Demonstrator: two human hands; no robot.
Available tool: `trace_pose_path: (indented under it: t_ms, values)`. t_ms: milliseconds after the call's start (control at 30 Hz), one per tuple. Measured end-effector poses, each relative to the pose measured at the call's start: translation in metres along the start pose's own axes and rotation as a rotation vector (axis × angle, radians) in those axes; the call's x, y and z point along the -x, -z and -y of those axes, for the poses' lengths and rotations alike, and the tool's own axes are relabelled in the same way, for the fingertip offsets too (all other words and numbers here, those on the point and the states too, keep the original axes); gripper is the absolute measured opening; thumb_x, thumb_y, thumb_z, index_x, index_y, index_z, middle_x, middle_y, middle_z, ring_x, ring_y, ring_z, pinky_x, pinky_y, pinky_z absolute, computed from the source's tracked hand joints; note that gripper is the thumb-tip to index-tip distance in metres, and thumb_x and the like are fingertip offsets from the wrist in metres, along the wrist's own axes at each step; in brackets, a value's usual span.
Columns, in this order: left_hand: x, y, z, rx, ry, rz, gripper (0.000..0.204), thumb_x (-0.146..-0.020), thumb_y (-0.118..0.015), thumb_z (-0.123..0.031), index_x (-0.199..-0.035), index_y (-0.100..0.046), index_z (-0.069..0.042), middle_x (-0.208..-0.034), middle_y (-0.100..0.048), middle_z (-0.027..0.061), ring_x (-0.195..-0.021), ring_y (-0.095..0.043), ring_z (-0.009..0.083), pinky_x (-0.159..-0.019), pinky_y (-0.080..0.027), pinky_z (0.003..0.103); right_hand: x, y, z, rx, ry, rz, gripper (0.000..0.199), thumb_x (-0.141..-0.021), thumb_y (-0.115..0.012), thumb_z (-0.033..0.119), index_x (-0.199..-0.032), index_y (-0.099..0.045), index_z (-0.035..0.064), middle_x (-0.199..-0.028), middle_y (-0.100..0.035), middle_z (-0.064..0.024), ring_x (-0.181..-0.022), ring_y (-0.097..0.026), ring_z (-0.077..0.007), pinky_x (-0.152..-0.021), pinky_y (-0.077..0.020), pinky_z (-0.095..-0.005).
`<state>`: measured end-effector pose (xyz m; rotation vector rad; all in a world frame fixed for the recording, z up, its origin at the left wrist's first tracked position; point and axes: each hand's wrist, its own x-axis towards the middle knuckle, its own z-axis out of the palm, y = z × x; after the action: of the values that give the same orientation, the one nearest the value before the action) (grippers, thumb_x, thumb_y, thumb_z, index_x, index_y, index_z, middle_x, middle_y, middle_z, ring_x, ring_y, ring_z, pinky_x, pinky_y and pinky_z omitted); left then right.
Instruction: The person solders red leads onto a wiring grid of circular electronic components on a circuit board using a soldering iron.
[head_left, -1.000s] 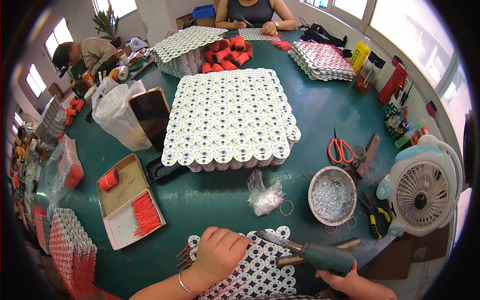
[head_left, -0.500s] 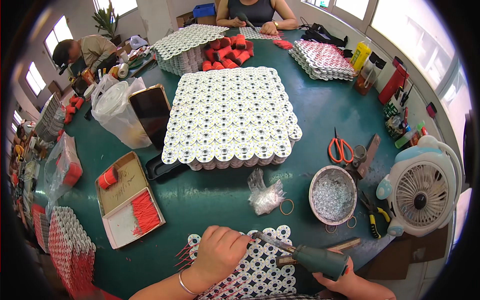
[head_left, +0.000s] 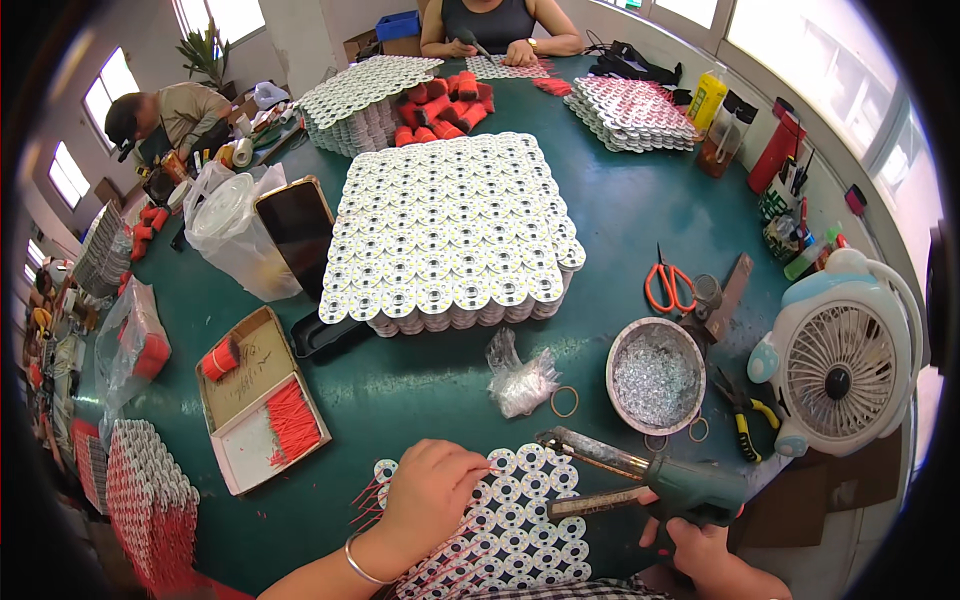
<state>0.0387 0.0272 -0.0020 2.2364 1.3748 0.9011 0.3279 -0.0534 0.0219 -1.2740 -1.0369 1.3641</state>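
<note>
A sheet of round white circuit boards [head_left: 520, 515] lies at the table's near edge, with thin red wires across its left part. Over its upper left, my left hand [head_left: 430, 500] is closed in a pinch, a red wire end just showing at its fingertips. My right hand [head_left: 690, 548] grips a dark green soldering gun [head_left: 702, 490] to the right of the sheet. The gun's metal barrel points left, above the sheet's upper right corner and apart from the left fingertips. Below the barrel, a narrow brown bar [head_left: 597, 503] reaches over the sheet's right edge.
Ahead stands a tall stack of round-board sheets [head_left: 445, 225]. Left is a cardboard box [head_left: 245, 440] of red wires; right are a bowl of clear pieces [head_left: 655, 380], scissors [head_left: 668, 288], pliers [head_left: 745, 415] and a fan [head_left: 840, 370]. Across the table, a person [head_left: 495, 30] works.
The soldering gun has moved up and right, its tip leaving the left fingertips. My left hand stays pinched at nearly the same place. The view has shifted slightly.
</note>
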Motion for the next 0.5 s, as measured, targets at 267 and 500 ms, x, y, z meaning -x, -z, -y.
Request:
trace_pose_path:
  t_ms: [267,500]
  values:
    - [0.002,-0.002,-0.016,-0.163,0.036,-0.042,0.009,-0.066,-0.070,-0.011,-0.071,-0.066,-0.017,-0.063,-0.050,-0.0027,-0.065,-0.050,0.0157,-0.069,-0.028,0.035,0.010,0.001,0.006,0.182,-0.147,0.070,0.042,-0.072,-0.049,0.001,-0.114,-0.049,-0.0031,-0.099,-0.062,-0.0138,-0.067,-0.062,-0.0194,-0.051,-0.0474,-0.0259]
    - [0.004,-0.012,-0.012,-0.163,0.016,-0.041,0.011,-0.065,-0.072,-0.011,-0.069,-0.064,-0.017,-0.062,-0.047,-0.0023,-0.064,-0.048,0.0169,-0.068,-0.028,0.036,0.014,0.004,-0.018,0.302,-0.048,0.088,0.033,-0.077,-0.064,0.004,-0.107,-0.053,-0.0047,-0.096,-0.062,-0.0140,-0.084,-0.059,-0.0209,-0.072,-0.0471,-0.0324]
